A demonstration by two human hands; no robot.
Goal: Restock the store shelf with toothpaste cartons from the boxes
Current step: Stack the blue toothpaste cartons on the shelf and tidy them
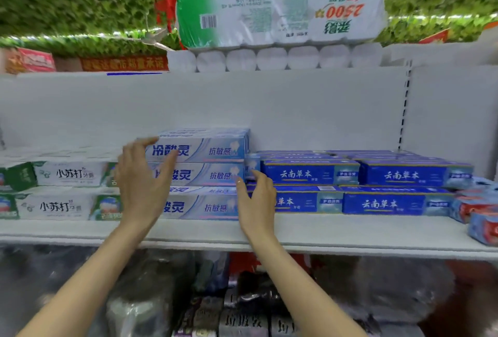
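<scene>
From my head camera, my left hand is spread wide, fingers loose and holding nothing, its palm in front of the left end of the pale blue toothpaste cartons; the thumb reaches up near the top carton's corner, though whether it actually touches I cannot tell. My right hand is open too, fingers gently curled and empty, hovering at the right end of that same stack, just beside where it meets the dark blue cartons. The pale blue stack sits three high on the white shelf, wedged between the green and white cartons on the left and the dark blue ones on the right. A bare strip of shelf runs along the front edge, and open room rises above the cartons up to the toilet paper packs on top.
</scene>
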